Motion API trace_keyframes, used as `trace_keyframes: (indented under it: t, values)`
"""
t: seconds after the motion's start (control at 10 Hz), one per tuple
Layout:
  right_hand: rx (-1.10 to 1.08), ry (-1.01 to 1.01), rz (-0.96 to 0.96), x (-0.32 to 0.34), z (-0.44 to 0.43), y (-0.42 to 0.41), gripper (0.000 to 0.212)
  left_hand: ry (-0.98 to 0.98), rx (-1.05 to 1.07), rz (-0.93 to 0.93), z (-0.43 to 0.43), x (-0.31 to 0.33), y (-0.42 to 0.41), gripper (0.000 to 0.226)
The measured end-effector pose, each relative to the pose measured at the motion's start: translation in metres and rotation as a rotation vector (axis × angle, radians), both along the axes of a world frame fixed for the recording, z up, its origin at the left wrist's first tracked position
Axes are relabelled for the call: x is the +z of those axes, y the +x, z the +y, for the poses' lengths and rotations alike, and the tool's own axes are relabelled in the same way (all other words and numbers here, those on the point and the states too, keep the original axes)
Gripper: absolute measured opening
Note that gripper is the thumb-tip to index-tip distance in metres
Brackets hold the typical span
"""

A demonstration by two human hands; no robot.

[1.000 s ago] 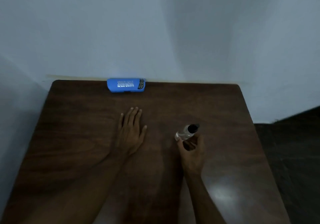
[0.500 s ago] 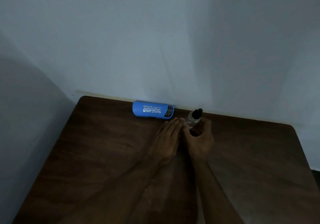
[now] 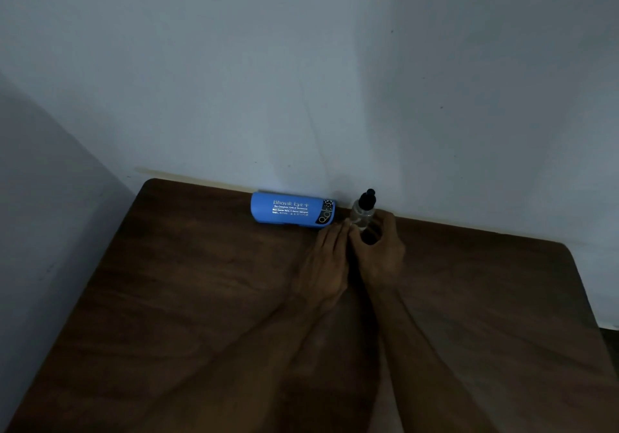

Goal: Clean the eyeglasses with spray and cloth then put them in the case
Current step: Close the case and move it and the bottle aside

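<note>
Spray bottle (image 3: 362,213) is gripped by the right hand (image 3: 380,255) just right of the case (image 3: 291,211), at the counter's (image 3: 201,281) rear edge; the left hand (image 3: 326,258) is laid flat.

From my remote seat I see two bare forearms, one entering at 7 o'clock, one at 5 o'clock, with a bare left hand (image 3: 330,258) and right hand (image 3: 382,255). Dim light blurs finer detail.
</note>
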State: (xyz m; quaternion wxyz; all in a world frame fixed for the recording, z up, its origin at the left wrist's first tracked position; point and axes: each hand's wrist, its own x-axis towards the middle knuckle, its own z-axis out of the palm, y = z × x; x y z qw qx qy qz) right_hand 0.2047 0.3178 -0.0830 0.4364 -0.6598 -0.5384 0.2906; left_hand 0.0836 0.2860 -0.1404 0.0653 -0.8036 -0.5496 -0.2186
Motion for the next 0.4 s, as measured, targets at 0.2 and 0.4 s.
trace_keyframes:
  t: [0.2,0.4]
  values:
    - [-0.008,0.006,-0.033,-0.002,0.000,0.002,0.042,-0.070,0.002,-0.055,-0.004,0.003,0.001,0.049]
    - [-0.021,-0.048,-0.078,-0.002,-0.021,-0.002,0.066,-0.137,0.019,0.002,-0.013,0.007,-0.003,0.054]
